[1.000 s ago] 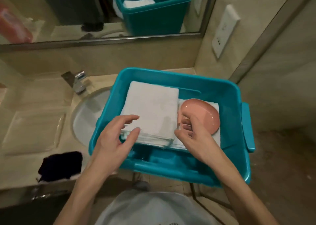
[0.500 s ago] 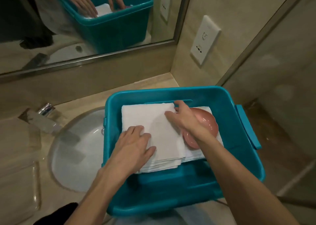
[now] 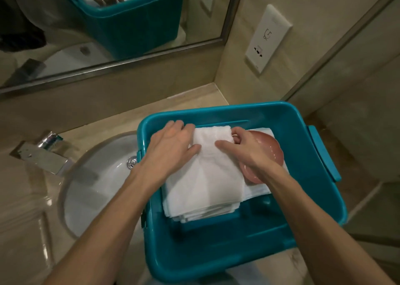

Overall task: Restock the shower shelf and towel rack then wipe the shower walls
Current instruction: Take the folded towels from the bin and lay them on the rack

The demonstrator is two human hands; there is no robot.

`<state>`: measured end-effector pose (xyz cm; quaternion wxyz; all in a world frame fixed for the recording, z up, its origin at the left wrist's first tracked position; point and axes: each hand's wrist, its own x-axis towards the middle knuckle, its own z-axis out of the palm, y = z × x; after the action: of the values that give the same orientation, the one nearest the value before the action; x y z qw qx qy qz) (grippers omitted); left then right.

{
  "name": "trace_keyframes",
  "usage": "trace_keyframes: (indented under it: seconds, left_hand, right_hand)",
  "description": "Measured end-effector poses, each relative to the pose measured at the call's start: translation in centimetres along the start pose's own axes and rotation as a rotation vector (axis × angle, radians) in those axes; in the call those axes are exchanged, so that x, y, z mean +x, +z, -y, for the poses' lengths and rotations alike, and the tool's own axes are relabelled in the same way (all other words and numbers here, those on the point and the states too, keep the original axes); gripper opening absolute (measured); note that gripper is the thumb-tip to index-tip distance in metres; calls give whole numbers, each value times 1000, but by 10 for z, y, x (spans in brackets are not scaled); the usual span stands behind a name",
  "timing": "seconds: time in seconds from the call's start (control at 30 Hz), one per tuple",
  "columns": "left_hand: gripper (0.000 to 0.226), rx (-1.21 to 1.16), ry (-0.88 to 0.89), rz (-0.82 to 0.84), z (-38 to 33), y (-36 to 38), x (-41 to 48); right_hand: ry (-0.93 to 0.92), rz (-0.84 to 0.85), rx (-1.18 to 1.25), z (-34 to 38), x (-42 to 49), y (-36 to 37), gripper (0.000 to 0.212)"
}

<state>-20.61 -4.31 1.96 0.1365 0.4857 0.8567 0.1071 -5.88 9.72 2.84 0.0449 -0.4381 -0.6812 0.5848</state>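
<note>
A teal plastic bin (image 3: 311,172) sits on the vanity counter, partly over the sink. Inside lies a stack of folded white towels (image 3: 207,185) with a pink soap dish (image 3: 272,152) on the towels at the right. My left hand (image 3: 171,152) grips the far left edge of the top towel. My right hand (image 3: 249,152) grips its far right edge, next to the pink dish. The far end of the top towel bunches up between my thumbs.
A white sink basin (image 3: 95,176) with a chrome tap (image 3: 43,154) lies left of the bin. A mirror (image 3: 108,25) runs along the back wall. A wall socket plate (image 3: 268,38) is at the right, beside a glass shower panel (image 3: 357,79).
Both hands have moved from the near edge of the towel stack to its far edge and closed on the top towel. The camera has shifted closer and to the right.
</note>
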Motion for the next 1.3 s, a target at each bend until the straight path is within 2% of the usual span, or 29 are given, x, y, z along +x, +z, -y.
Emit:
trace_keyframes:
  seconds: [0.13, 0.27, 0.43, 0.57, 0.67, 0.83, 0.97, 1.13, 1.3]
  left_hand:
    - [48, -80, 103, -19, 8, -6, 5]
    - [44, -304, 103, 157, 22, -25, -4]
    - [52, -406, 182, 333, 48, -42, 0]
    - [41, -592, 282, 448, 42, -58, -3]
    - [40, -798, 315, 392, 25, -77, -9]
    - [43, -1015, 360, 89, -25, -102, -23]
    - [41, -1301, 350, -57, -87, -108, -47]
    - [20, -1618, 298, -66, -191, -107, -100]
    - [16, -1669, 437, -51, -285, -115, -171]
  right_hand:
    - [-121, -40, -14, 3, -14, 1, 25]
    - [-189, -36, 9, 8, -36, -5, 32]
    - [-249, -5, -45, 21, -56, -21, 35]
    - [-327, -49, -43, 33, -79, -43, 33]
    - [-387, -84, 21, 38, -101, -62, 31]
    - [-493, -235, 131, 42, -151, -94, 33]
    - [-578, -368, 164, 41, -208, -124, 32]
    - [-677, -555, 205, 33, -300, -156, 33]
    - [-732, -753, 257, 13, -409, -187, 29]
